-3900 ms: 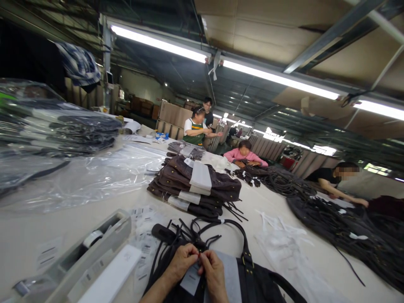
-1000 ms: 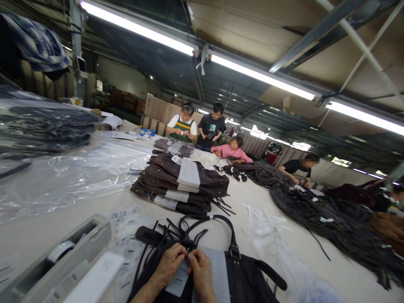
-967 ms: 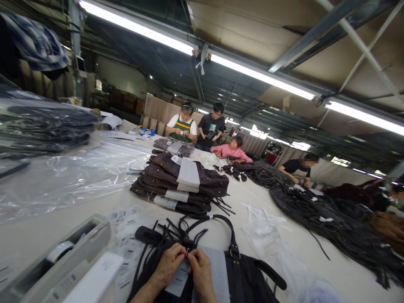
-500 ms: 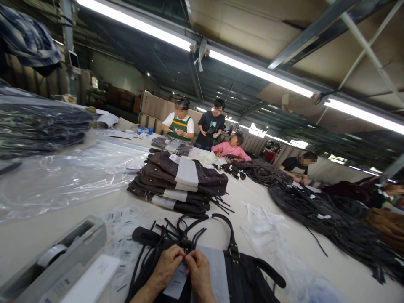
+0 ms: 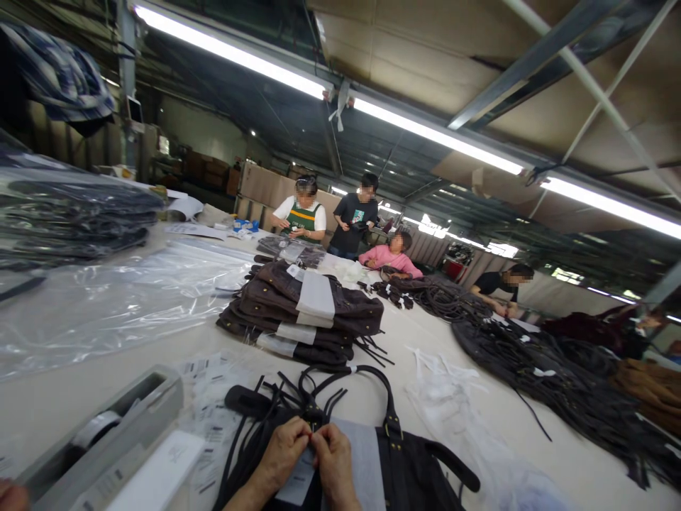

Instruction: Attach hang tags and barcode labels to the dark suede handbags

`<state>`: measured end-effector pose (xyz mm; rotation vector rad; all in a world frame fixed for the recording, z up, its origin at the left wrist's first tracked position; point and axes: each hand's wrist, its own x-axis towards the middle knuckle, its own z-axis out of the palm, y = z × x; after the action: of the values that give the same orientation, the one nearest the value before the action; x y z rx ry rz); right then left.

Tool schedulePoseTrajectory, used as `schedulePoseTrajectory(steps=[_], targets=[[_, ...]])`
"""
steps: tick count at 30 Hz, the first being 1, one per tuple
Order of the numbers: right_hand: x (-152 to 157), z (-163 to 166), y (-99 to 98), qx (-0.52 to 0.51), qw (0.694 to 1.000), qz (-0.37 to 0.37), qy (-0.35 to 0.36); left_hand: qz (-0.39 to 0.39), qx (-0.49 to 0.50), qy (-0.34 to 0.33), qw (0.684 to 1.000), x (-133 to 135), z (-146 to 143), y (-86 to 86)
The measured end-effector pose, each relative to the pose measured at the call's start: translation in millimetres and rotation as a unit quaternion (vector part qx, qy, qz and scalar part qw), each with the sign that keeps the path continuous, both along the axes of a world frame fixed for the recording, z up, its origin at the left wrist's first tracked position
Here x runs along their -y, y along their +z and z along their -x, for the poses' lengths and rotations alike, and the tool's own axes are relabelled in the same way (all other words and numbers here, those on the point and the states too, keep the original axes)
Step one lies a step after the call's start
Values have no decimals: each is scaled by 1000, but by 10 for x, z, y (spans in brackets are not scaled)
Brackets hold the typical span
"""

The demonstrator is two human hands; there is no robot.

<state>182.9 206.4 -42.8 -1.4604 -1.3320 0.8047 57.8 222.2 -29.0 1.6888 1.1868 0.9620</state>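
A dark handbag with looped handles lies in front of me, a band of pale wrapping paper across it. Over its top edge my left hand and my right hand meet, thumbs and forefingers pinched together. Whatever is between the fingertips is too small and covered to make out. A pale hang tag lies just below them on the bag, partly behind my hands. Thin dark straps spread from the bag on the left.
Left of the bag are a grey tape dispenser, a white box and printed labels. Beyond stand stacked bags and clear plastic sheeting. Another person's fingertips show bottom left. Several co-workers are across the table.
My hands stay pinched together at the same spot on the bag, barely shifting. Fingertips show more at the lower left edge. The view has turned slightly.
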Motion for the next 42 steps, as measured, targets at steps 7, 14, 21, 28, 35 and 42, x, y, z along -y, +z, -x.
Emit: schedulePoseTrajectory(steps=[7,14,21,28,35,42], targets=[[50,-26,-27,2,999,-35,17,-9,14,-3,1000,-10,9,-23],[94,-48,98,-10,999,-11,30,-2,31,-4,1000,-14,24,-5],[66,-26,27,-13,1000,-21,13,-1,30,-4,1000,-17,18,-11],[60,5,18,2,999,-32,-16,1,34,1,999,-3,11,8],[43,20,-17,44,997,-54,-41,-1,32,-7,999,-28,-8,-53],[-15,7,-134,46,994,-83,-46,-7,29,-11,999,-81,-16,-123]])
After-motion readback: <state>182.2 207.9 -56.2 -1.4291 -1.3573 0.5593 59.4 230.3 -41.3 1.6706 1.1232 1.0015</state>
